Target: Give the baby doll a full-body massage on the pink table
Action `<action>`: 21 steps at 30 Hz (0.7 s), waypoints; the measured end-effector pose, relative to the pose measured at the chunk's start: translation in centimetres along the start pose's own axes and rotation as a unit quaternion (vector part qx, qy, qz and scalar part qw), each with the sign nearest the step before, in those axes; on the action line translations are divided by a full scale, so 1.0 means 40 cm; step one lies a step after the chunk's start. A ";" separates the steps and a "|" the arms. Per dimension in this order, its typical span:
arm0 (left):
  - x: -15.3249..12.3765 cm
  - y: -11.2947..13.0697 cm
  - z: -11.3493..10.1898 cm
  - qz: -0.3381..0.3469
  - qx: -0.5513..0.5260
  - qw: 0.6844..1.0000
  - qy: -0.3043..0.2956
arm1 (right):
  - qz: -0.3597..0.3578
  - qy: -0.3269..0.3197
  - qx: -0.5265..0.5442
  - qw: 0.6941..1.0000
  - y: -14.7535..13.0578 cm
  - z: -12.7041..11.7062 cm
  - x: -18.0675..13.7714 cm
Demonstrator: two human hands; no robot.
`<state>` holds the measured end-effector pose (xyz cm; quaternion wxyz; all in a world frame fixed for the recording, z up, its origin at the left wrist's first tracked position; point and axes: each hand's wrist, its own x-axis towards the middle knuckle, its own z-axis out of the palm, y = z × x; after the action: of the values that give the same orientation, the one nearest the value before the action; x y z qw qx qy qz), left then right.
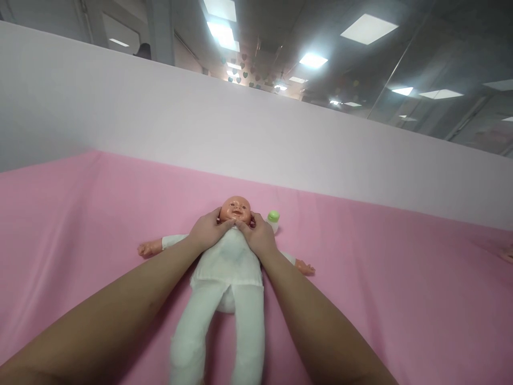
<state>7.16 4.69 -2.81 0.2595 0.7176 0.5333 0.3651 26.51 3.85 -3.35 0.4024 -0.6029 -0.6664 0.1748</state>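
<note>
A baby doll (229, 259) with a white cloth body lies on its back on a pink sheet, arms spread to both sides and legs toward me. Its bald plastic head (236, 207) is cupped between my two hands. My left hand (209, 229) is wrapped round the left side of the head and neck, thumb under the chin. On the opposite side my right hand (258, 235) mirrors it, fingers behind the ear and thumb at the chin. The fingertips behind the head are hidden. A small bottle with a green cap (273, 216) stands just beyond my right hand.
The pink sheet (332, 278) spreads across the surface with a few folds. A white wall (256, 133) rises behind it, with glass above reflecting ceiling lights. Part of a skin-toned object (508, 254) shows at the right edge, too cut off to name.
</note>
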 end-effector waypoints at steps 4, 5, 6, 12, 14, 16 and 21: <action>0.001 -0.014 0.001 0.008 -0.014 1.000 0.003 | -0.005 -0.010 0.039 0.999 0.018 0.000 0.008; 0.001 -0.018 0.002 0.010 -0.021 1.000 0.006 | -0.005 -0.010 0.048 0.999 0.022 -0.001 0.010; 0.003 -0.023 0.003 0.011 -0.031 0.999 0.008 | -0.006 -0.010 0.057 0.998 0.026 -0.001 0.012; 0.020 -0.052 0.014 0.014 -0.078 0.997 0.010 | -0.024 -0.007 0.081 0.996 0.039 0.003 0.013; 0.021 -0.053 0.015 0.011 -0.076 0.997 0.017 | -0.028 0.007 0.070 0.997 0.040 0.005 0.010; 0.019 -0.048 0.012 0.008 -0.065 0.998 0.022 | -0.026 0.013 0.062 0.998 0.039 0.007 0.007; 0.003 -0.016 0.002 0.008 -0.037 0.999 0.002 | -0.015 -0.002 0.052 0.999 0.019 0.000 0.002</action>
<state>6.88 4.97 -3.31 0.2818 0.7113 0.5140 0.3878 27.03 4.08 -3.88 0.4345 -0.5713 -0.6658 0.2039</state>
